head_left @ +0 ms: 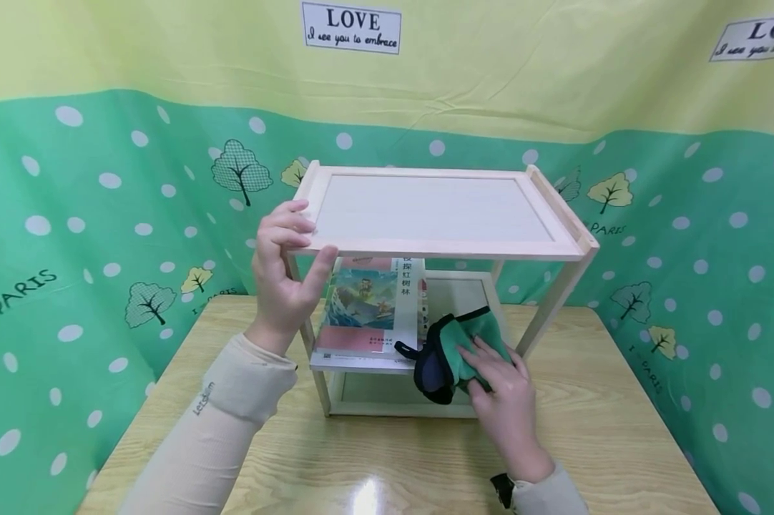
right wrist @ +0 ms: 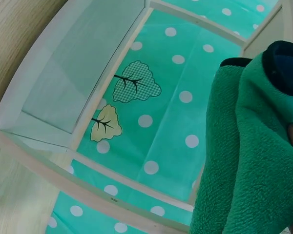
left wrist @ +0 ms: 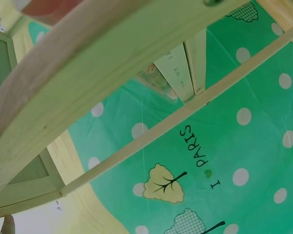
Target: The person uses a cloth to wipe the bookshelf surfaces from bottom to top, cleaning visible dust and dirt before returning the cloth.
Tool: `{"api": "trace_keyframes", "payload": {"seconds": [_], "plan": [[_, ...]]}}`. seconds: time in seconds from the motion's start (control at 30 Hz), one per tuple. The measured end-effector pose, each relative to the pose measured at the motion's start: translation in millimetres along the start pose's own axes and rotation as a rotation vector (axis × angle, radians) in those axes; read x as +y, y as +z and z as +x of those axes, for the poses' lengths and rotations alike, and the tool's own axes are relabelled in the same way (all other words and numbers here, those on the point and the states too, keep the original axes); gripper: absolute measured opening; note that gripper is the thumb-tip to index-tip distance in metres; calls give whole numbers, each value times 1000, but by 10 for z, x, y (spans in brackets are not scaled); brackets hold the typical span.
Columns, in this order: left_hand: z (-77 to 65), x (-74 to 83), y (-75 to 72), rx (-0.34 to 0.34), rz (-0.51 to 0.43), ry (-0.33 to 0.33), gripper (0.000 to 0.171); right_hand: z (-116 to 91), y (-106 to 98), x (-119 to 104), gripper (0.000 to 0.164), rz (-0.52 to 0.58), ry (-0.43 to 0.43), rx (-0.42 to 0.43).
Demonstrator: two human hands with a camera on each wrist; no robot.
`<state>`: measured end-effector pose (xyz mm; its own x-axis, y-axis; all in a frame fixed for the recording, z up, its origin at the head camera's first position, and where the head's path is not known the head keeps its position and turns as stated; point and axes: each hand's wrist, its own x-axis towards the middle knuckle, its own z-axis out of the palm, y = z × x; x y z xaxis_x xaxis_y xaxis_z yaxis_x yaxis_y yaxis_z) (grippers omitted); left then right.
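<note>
A small pale wooden shelf rack (head_left: 435,207) stands on the table. At its top left corner my left hand (head_left: 287,268) grips the edge, fingers over the side rail and thumb at the front. My right hand (head_left: 506,393) holds a folded green fleecy cloth (head_left: 458,343) with black edging, a dark grey side and a black loop, in front of the middle shelf's right part. In the right wrist view the green cloth (right wrist: 254,146) fills the right side, a fingertip pressing into it. On the middle shelf lies a book (head_left: 364,304) with a colourful picture cover, left of the cloth.
The rack's lower shelf (head_left: 393,390) sits beneath the book. Its right front leg (head_left: 554,307) stands close to the right hand. A wood-grain table (head_left: 387,458) supports the rack, with a green and yellow printed curtain (head_left: 110,243) behind and at both sides.
</note>
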<state>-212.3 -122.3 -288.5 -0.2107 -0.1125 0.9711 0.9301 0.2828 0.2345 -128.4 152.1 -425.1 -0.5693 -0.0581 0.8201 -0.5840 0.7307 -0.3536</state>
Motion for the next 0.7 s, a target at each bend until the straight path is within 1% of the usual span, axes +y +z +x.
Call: {"api": "trace_keyframes", "payload": {"seconds": [0.23,0.4,0.5,0.7], "plan": [[2,0,-8,-2,-27,-3,50,50,-15,-27,49,28,25,14],[1,-4,-12,0,-31,-11,51,94,-42,-48,37,36,98,4],[4,-8,-5,-3,-30,-12,51,121,-64,-58,34,5,134,-11],[7,-23,14,-4,-32,-18,51,219,-99,-101,34,-95,142,-107]]}}
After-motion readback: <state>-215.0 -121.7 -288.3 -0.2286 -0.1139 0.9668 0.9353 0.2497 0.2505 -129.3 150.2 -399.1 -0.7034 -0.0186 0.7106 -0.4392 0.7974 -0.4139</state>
